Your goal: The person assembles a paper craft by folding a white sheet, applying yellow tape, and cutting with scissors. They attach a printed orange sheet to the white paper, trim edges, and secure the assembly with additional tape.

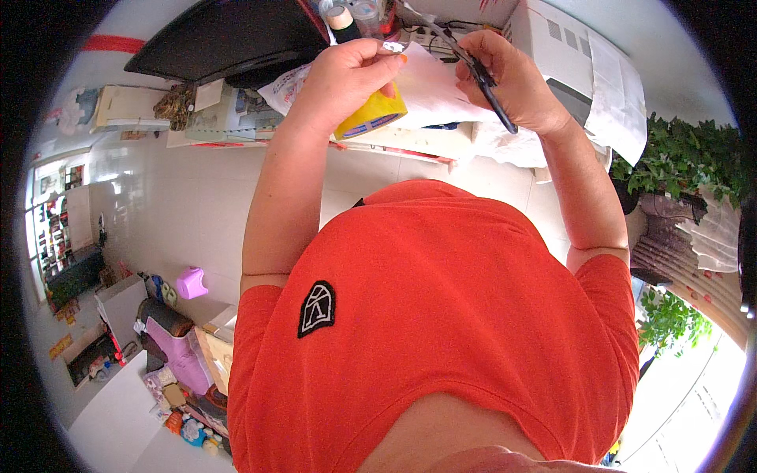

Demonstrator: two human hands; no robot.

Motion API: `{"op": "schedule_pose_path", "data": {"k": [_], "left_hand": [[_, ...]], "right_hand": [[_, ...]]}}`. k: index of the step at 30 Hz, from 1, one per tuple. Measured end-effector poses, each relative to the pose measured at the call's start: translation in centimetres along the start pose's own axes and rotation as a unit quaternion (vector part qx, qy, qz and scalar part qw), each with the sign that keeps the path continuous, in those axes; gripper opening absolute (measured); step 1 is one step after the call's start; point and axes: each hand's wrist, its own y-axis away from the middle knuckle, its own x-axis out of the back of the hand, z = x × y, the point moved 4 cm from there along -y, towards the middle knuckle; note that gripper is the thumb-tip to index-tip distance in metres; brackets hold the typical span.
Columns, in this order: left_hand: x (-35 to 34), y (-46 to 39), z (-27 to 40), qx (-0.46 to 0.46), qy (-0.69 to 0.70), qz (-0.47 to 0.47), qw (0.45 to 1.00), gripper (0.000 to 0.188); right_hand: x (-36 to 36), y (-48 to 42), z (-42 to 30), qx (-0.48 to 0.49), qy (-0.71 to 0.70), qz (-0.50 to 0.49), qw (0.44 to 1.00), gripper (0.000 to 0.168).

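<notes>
My left hand [361, 74] holds a roll of yellow adhesive tape [372, 112], which hangs under the palm. Between its thumb and finger is a small white piece [393, 46], too small to identify. On the right, my right hand [502, 77] grips a pair of scissors [452, 44] with dark handles. The blades point up and to the left, apart from the tape roll; whether they are spread I cannot tell. Beneath both hands lies a white sheet or bag [434, 94] on the desk.
A dark monitor [230, 38] stands at the back left. Beside it are a lidded bottle [340, 20] and a power strip [434, 38]. A white printer-like box [553, 41] with paper [618, 88] over it stands at the right, near leafy plants [680, 154]. A purple stool [192, 282] is on the floor.
</notes>
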Motion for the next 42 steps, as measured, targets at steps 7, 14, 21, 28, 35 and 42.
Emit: {"op": "schedule_pose_path", "data": {"k": [7, 14, 21, 28, 35, 42], "left_hand": [[0.2, 0.5, -0.7, 0.019, 0.003, 0.019, 1.0, 0.031], [0.5, 0.4, -0.9, 0.027, -0.007, 0.029, 0.999, 0.04], [0.4, -0.1, -1.4, 0.04, -0.017, 0.039, 0.998, 0.051], [-0.9, -0.4, -2.2, 0.022, 0.018, 0.072, 0.997, 0.053], [-2.2, -0.3, -4.0, 0.054, 0.059, -0.023, 0.997, 0.039], [-1.3, -1.0, -3.9, 0.035, 0.078, 0.022, 0.996, 0.059]], "right_hand": [[1.2, -0.6, 0.3, -0.031, -0.046, 0.064, 0.996, 0.044], [2.0, -1.0, 0.6, -0.007, -0.096, 0.051, 0.994, 0.043], [2.0, -1.2, 1.0, 0.018, -0.126, 0.024, 0.992, 0.041], [1.8, -1.1, 1.1, 0.033, -0.143, 0.028, 0.989, 0.038], [1.8, -1.8, 2.2, 0.003, -0.086, 0.088, 0.992, 0.038], [1.0, -1.4, 1.3, 0.065, -0.016, -0.008, 0.998, 0.04]]}}
